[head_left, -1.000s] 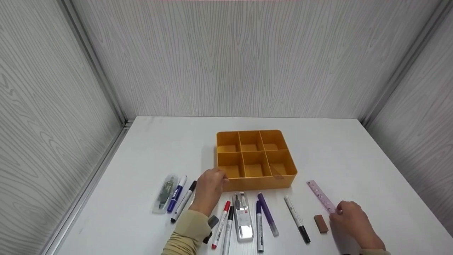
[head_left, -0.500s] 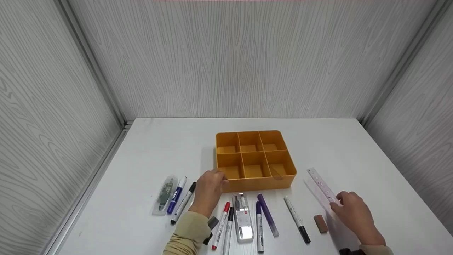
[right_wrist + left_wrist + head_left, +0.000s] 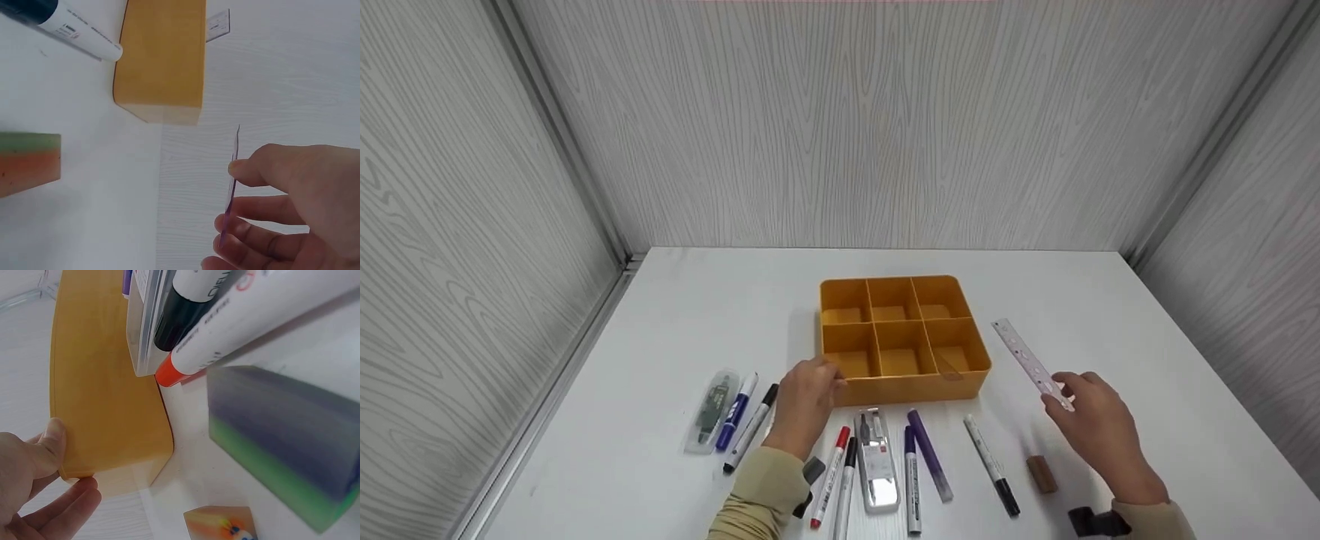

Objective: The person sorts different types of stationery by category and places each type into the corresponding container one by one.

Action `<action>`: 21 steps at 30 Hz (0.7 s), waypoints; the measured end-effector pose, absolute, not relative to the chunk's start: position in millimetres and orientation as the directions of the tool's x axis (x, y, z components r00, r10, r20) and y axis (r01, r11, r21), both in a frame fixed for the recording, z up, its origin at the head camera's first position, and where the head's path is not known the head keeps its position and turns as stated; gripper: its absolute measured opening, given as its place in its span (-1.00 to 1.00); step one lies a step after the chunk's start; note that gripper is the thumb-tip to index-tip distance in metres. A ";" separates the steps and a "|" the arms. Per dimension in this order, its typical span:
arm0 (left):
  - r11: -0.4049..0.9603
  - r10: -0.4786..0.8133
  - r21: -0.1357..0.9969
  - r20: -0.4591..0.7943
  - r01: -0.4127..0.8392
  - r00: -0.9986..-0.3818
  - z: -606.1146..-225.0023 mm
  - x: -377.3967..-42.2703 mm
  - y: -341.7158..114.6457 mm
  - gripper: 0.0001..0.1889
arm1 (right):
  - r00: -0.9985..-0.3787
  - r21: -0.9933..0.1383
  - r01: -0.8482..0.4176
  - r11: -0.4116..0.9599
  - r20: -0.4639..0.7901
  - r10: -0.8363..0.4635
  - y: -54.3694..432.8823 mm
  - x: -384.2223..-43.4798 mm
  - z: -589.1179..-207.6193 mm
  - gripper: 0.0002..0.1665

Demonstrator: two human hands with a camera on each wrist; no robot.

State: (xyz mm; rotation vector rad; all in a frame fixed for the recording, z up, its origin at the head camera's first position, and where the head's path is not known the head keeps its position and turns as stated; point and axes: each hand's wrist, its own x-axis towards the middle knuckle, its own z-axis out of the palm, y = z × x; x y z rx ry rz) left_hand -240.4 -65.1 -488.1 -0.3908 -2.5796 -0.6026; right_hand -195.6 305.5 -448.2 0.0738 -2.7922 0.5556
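Observation:
My left hand (image 3: 804, 405) grips the front left corner of an orange six-compartment organizer box (image 3: 911, 388), thumb on its rim in the left wrist view. Between thumb and fingers of my right hand (image 3: 1099, 435) is a pink patterned ruler (image 3: 1021, 354). The ruler is raised above the table, right of the box, and points obliquely toward the back left. In the right wrist view it shows nearly edge-on. A brown eraser-like block (image 3: 1042, 474) lies below the right hand. Part of a clear flat piece (image 3: 949, 367) shows at the front right compartment.
Before the box lie a red-capped marker (image 3: 830, 477), a clear case (image 3: 877, 461), a purple pen (image 3: 929, 455) and a black-capped marker (image 3: 991, 465). Left of my left hand are a blue marker (image 3: 737, 411) and a clear case with a dark green item (image 3: 712, 410). Panels surround the table.
My right hand has lifted the ruler off the table and carried it forward and left, toward the box. My left hand stays at the box corner.

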 end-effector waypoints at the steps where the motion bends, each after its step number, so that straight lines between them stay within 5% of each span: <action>1: 0.865 0.163 0.347 0.490 0.363 -0.857 -488.3 -240.2 -65.1 -0.94 | -0.954 -0.363 -0.117 0.924 0.300 -0.003 302.8 -196.5 -446.5 -0.59; 14: 0.862 0.174 0.300 0.581 0.408 -0.795 -493.7 -242.8 -66.5 -0.91 | -0.941 -0.332 -0.238 0.913 0.312 -0.132 273.2 -214.0 -437.6 -0.74; 21: 0.859 0.165 0.328 0.550 0.394 -0.819 -492.8 -242.0 -66.5 -0.92 | -0.950 -0.322 -0.242 0.915 0.268 -0.157 260.9 -221.3 -436.8 -0.75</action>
